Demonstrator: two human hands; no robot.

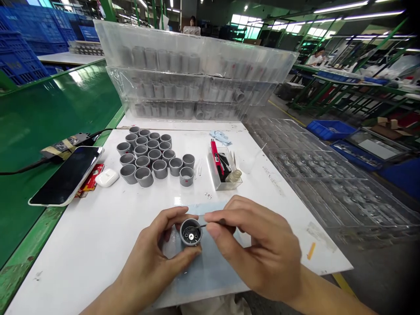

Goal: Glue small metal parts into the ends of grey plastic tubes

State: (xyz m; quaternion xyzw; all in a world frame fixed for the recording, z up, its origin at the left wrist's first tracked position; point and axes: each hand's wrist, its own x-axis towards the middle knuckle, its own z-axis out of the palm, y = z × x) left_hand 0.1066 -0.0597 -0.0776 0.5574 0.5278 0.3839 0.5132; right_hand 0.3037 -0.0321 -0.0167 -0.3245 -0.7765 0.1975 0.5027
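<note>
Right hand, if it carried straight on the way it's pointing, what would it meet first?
Probably the grey cup held in the left hand: the thin dark-handled tool in the right hand points at its rim, though depth is hard to judge from this view.

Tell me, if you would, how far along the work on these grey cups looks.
Perhaps done: the cluster of grey cups standing on the table, though I cannot confirm it. In hand: the left hand holds one cup while the right hand puts a thin tool to its rim. Likely left: the stacked clear trays hold many more.
</note>
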